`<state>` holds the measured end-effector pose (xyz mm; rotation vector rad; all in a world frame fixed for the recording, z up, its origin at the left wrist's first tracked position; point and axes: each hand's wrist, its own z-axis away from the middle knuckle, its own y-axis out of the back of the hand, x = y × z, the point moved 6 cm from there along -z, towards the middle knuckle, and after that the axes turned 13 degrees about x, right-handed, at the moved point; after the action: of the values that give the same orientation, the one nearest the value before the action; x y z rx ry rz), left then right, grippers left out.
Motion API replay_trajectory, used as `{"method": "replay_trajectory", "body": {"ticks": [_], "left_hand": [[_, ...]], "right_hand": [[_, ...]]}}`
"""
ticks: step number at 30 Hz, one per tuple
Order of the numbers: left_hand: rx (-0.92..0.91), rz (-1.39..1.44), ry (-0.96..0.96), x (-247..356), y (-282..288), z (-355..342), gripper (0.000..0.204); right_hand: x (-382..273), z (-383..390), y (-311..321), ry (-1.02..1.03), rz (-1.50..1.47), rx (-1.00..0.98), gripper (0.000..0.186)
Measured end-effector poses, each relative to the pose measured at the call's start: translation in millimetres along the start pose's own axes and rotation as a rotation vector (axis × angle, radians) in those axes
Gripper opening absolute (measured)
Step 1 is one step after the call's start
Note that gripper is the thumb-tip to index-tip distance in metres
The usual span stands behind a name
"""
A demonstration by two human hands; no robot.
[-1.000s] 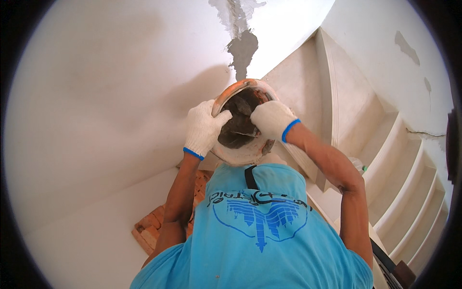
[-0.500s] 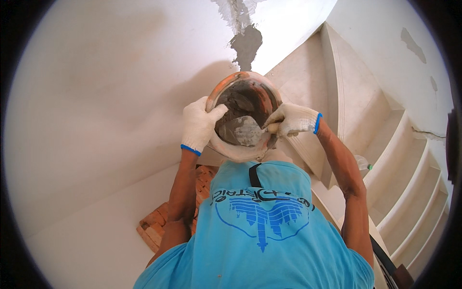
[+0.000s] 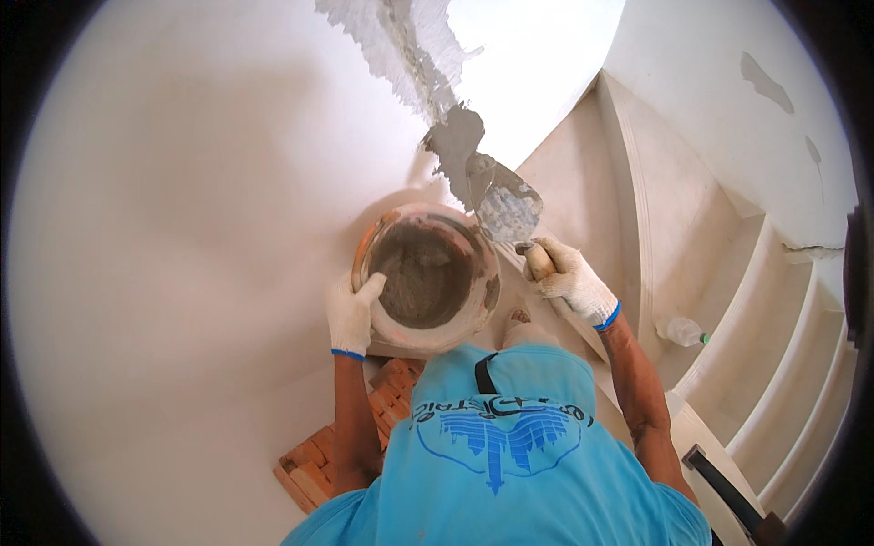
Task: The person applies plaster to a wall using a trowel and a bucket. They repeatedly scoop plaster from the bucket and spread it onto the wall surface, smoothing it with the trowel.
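My left hand [image 3: 353,311], in a white knit glove with a blue cuff, grips the rim of a round bucket [image 3: 361,259], thumb over the edge. Wet grey mortar [image 3: 421,278] lies inside it. My gloved right hand [image 3: 575,284] is closed around the wooden handle of a trowel [image 3: 510,214]. The trowel's blade, smeared grey, is raised beyond the bucket's right side, with a dab of mortar toward its tip. Behind the tip, a dark grey mortar patch [image 3: 455,141] runs up the wall corner; whether the blade touches it I cannot tell.
White stairs [image 3: 719,300] climb along the right side, with a clear plastic bottle [image 3: 680,331] on one step. Reddish bricks [image 3: 314,464] are stacked at lower left, beside my left arm. A white wall [image 3: 182,227] fills the left. A black strap-like bar [image 3: 728,487] is at lower right.
The trowel has come out of the bucket and gone up and right toward the wall patch. The bucket, still in my left hand, sits lower and further left, its inside now in open view.
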<state>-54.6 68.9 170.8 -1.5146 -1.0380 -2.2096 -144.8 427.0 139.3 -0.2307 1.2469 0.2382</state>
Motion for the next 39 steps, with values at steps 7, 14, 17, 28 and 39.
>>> {"method": "replay_trajectory", "body": {"ticks": [7, 14, 17, 28, 39], "left_hand": [[0.012, 0.059, 0.010, -3.7, 17.0, 3.2, 0.025], [-0.036, -0.124, -0.008, -31.6, 12.7, -22.0, 0.027], [-0.113, -0.220, -0.074, -25.3, -6.7, -27.5, 0.029], [-0.346, -0.373, -0.204, -65.0, -31.1, -70.6, 0.033], [-0.460, -0.442, -0.251, -77.0, -21.2, -97.4, 0.041]], "right_hand": [[-8.2, -15.5, -24.3, -0.021, -0.165, 0.168, 0.059], [21.2, -56.6, -67.5, -0.064, -0.032, 0.364, 0.037], [31.0, -66.5, -83.8, 0.017, -0.063, 0.456, 0.033], [37.0, -89.8, -147.1, 0.117, 0.035, 0.748, 0.046], [17.6, -104.1, -179.7, 0.157, 0.236, 0.937, 0.041]]}}
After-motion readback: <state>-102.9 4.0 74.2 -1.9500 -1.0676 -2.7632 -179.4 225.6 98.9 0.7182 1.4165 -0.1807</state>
